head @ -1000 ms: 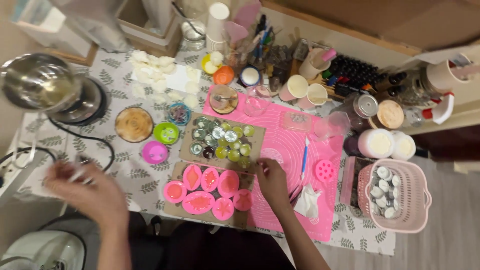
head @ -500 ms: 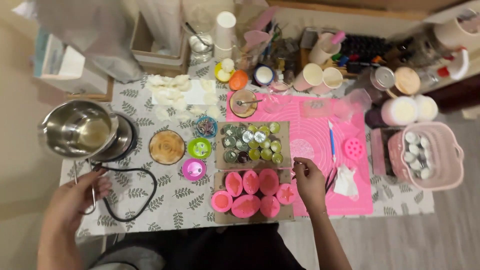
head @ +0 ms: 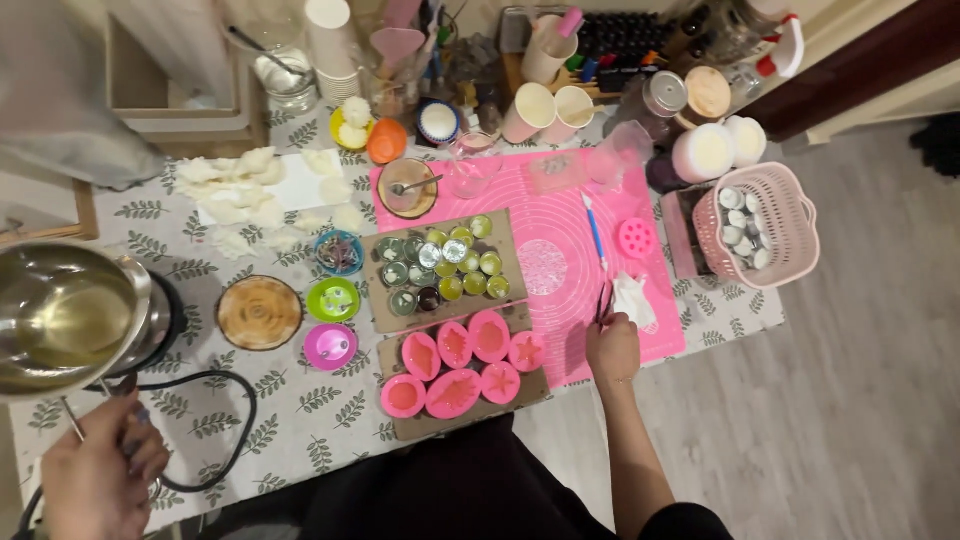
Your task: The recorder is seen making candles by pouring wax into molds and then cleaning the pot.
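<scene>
My left hand [head: 95, 480] at the bottom left grips the long handle of a steel pot [head: 60, 315]. The pot holds pale yellow liquid and hangs over a black hotplate [head: 170, 315]. My right hand [head: 612, 350] rests on the near edge of a pink silicone mat [head: 560, 215], fingers curled round the lower end of a thin dark tool [head: 604, 298]. Left of that hand lies a cardboard sheet with several pink moulds [head: 460, 365]. Behind it, another cardboard sheet carries several small round tins [head: 440, 265].
A pink basket [head: 790, 200] of small tins stands at the right table edge. A crumpled tissue [head: 635, 300] and a blue-handled tool [head: 594, 225] lie on the mat. Left are a wooden disc [head: 260, 312], a green cup [head: 333, 298], a pink cup [head: 330, 346] and a black cable [head: 235, 440]. Cups and jars crowd the back.
My left hand has taken the pot's handle and the pot has left the hotplate, coming toward me. My right hand moved right from the moulds to the dark tool beside the tissue.
</scene>
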